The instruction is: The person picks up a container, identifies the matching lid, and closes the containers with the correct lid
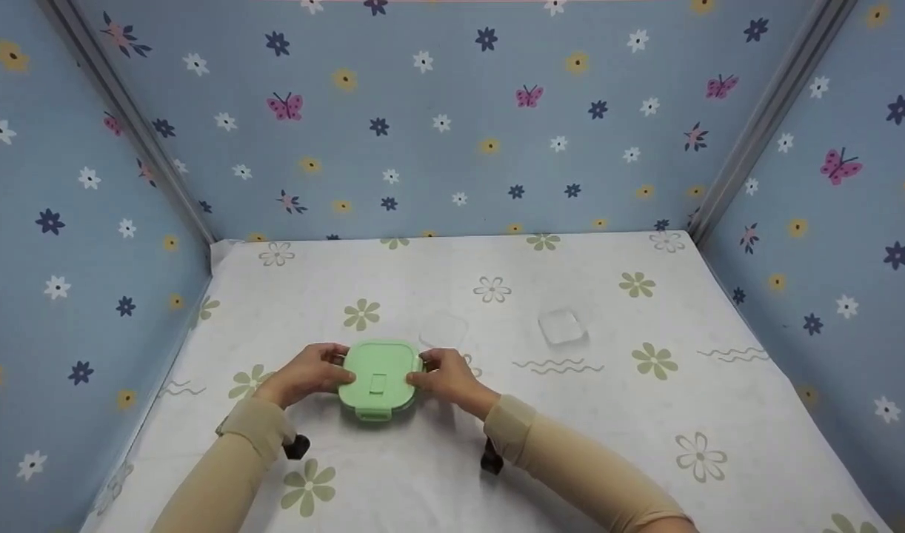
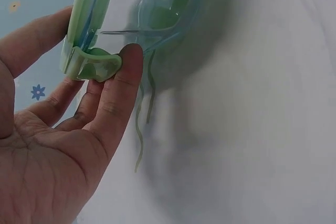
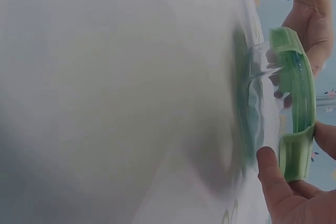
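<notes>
Looked onto blue panels (image 1: pixel 423 89), printed with flowers and butterflies, behind and to either side of the green-lidded container (image 1: pixel 379 374), with grey posts (image 1: pixel 130 126) at the far corners. Saw beneath the container a white cloth (image 1: pixel 571 422) patterned with flowers and wavy lines. Found the container between both hands. Pinched its left side in the left hand (image 1: pixel 308 372), with thumb on top of the green lid (image 2: pixel 82 11) and fingers around a latch (image 2: pixel 94 67). Pinched its right side in the right hand (image 1: pixel 456 377), likewise with thumb on the lid and fingers lower down. Saw the clear body (image 2: pixel 168 1) below the lid, bluish along the base. Could not tell about contact between base and cloth. Noticed a faint clear piece (image 1: pixel 443 329) just beyond the container's far right corner, and a plainer clear block (image 1: pixel 562 327) farther right, well apart from the container. Saw beige sleeves (image 1: pixel 586 459) nearer than the container, with small black devices (image 1: pixel 297 446) at both wrists.
</notes>
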`<state>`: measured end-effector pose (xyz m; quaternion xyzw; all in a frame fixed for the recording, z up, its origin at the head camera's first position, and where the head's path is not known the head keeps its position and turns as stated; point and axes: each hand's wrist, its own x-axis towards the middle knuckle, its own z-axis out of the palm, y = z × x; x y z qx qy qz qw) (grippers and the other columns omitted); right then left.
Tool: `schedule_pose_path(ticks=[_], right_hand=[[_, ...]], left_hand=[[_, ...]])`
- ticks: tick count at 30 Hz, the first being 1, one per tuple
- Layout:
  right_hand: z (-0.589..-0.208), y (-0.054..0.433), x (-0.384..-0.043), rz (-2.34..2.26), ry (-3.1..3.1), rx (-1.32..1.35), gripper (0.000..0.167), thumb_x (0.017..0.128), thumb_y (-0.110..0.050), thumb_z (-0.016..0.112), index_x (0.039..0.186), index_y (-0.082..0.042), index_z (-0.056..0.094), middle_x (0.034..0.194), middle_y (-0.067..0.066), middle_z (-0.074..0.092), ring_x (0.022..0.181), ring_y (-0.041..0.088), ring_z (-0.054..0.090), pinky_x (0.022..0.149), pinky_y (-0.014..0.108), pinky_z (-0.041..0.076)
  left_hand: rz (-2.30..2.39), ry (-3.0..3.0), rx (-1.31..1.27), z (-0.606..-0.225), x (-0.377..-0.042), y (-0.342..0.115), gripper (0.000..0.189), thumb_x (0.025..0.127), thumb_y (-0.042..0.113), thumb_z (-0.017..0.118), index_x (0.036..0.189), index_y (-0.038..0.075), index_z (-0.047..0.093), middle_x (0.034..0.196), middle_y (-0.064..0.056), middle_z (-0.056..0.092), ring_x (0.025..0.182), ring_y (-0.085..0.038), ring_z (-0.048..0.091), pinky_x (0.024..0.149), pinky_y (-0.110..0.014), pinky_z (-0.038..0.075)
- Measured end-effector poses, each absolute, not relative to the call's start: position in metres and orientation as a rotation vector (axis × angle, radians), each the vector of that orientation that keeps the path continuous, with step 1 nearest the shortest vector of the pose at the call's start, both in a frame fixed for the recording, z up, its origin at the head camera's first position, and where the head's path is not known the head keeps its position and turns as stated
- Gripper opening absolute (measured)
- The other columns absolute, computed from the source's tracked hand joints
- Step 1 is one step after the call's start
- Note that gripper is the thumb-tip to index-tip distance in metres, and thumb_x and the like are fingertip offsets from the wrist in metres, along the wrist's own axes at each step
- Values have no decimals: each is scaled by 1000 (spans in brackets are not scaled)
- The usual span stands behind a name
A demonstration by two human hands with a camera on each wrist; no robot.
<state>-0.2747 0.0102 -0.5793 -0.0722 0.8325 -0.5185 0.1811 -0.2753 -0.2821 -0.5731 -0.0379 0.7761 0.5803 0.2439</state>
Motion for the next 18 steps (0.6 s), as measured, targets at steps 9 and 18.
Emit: schedule_pose_path(ticks=[9, 18], right_hand=[[-578, 20, -275, -1492, 2350, -238, 50, 92, -18, 86, 133, 6, 70, 121, 16, 76, 111, 25, 72, 92, 36, 63], [-569, 28, -276, -1535, 2310, -247, 49, 93, -12, 84, 134, 10, 67, 126, 24, 74, 115, 31, 73, 91, 36, 66]], left_hand=[[1617, 2126, -115, -578, -273, -279, 69, 97, 8, 77, 155, -10, 45, 136, -18, 62, 111, -18, 65, 88, -28, 63], [1606, 2159, -82, -580, -270, -280, 70, 97, 10, 77, 155, -11, 44, 141, -24, 60, 116, -22, 65, 92, -31, 64]])
